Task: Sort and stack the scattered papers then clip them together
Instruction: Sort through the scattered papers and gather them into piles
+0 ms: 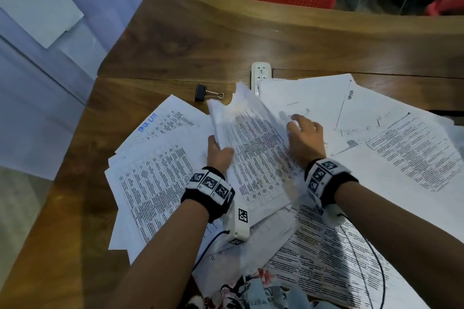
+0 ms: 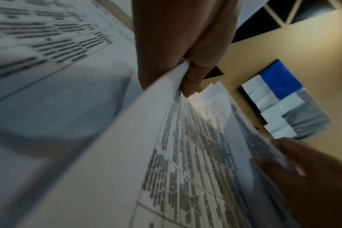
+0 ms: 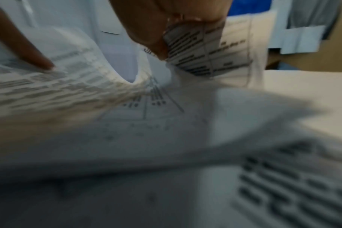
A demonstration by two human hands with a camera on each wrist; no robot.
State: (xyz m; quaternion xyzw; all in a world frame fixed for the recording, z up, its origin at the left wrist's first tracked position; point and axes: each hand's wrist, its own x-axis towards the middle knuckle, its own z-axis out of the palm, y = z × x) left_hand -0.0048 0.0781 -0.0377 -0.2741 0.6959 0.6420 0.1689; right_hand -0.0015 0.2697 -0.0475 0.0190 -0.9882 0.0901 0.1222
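Holding stack [image 1: 248, 138] with left hand [image 1: 218, 153] and right hand [image 1: 305, 138], fingers pinching edges, to square it before clip [image 1: 204, 93].

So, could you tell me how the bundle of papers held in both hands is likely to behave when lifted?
The bundle of papers will probably flop: it already bows between the left hand and right hand. Its fanned edges suggest loose sheets that may slide apart.

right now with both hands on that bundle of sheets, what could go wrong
1. The bundle is fanned and uneven at its far edge; sheets could slip from the left hand or right hand.
2. Loose papers lying beneath may get dragged or creased.
3. The binder clip lies apart, so freeing a hand to reach it may loosen the bundle.
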